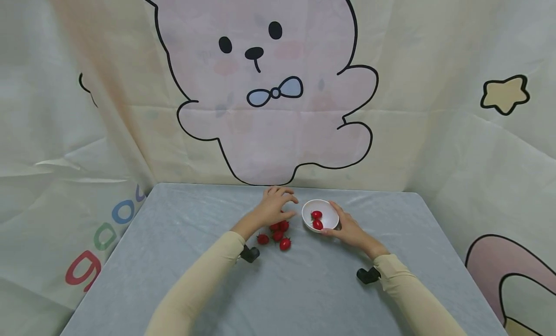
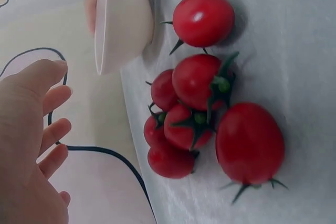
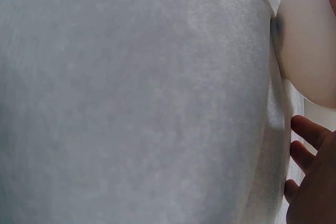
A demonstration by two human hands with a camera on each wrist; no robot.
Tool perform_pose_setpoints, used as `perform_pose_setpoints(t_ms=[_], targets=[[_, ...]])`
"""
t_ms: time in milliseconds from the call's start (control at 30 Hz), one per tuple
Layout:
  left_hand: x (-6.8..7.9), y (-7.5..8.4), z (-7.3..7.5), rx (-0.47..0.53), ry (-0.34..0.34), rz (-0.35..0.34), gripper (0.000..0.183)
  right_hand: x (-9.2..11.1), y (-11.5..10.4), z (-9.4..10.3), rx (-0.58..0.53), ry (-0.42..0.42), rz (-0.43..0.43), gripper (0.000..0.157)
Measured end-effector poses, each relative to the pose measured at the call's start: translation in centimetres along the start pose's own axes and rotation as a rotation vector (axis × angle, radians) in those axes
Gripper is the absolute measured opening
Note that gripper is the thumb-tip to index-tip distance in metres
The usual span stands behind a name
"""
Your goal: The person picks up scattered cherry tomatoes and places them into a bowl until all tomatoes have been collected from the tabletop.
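Observation:
A small white bowl [image 1: 307,216] stands on the cloth with two cherry tomatoes [image 1: 317,224] inside. My right hand [image 1: 347,230] grips it from the right, thumb at the near side and fingers round the far side. Several cherry tomatoes [image 1: 278,236] with green stems lie in a loose cluster left of the bowl. Over the far part of that cluster hovers my left hand [image 1: 273,208], its fingers loosely bent and apart. In the left wrist view, nothing shows between the thumb and fingers of the left hand [image 2: 26,129], and the tomatoes [image 2: 197,82] lie beside it.
A pale grey-blue cloth [image 1: 304,297] covers the table. Behind its far edge hangs a curtain [image 1: 404,133] printed with a cartoon bear, and printed curtains also stand at both sides. Each wrist wears a black camera mount [image 1: 368,275].

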State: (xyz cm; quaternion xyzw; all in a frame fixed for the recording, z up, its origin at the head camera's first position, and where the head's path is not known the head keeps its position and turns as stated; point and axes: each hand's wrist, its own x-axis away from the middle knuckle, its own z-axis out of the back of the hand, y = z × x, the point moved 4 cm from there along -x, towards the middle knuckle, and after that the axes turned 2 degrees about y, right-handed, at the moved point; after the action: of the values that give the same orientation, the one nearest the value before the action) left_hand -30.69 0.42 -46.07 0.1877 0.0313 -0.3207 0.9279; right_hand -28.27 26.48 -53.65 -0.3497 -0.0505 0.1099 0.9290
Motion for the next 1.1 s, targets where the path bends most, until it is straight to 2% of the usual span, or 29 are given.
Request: perform_pose_setpoints(t_ms=[300, 500, 867, 1100], targets=[[1.7, -1.1, 0.7, 0.036, 0.021, -0.001, 0.034, 0.1, 0.0, 0.1, 0.003, 0.000, 0.001, 0.107], [3.4, -2.1, 0.8, 0.044, 0.032, 0.037, 0.035, 0.1, -0.2, 0.1, 0.000, -0.001, -0.002, 0.107], [6.6, -3.8, -0.1, 0.064, 0.035, 0.111, 0.035, 0.3, -0.2, 0.1, -0.013, -0.019, -0.025, 0.108], [8.0, -4.4, -0.8, 0.086, 0.026, 0.134, 0.036, 0.2, -0.2, 0.0, -0.005, -0.017, -0.018, 0.108]])
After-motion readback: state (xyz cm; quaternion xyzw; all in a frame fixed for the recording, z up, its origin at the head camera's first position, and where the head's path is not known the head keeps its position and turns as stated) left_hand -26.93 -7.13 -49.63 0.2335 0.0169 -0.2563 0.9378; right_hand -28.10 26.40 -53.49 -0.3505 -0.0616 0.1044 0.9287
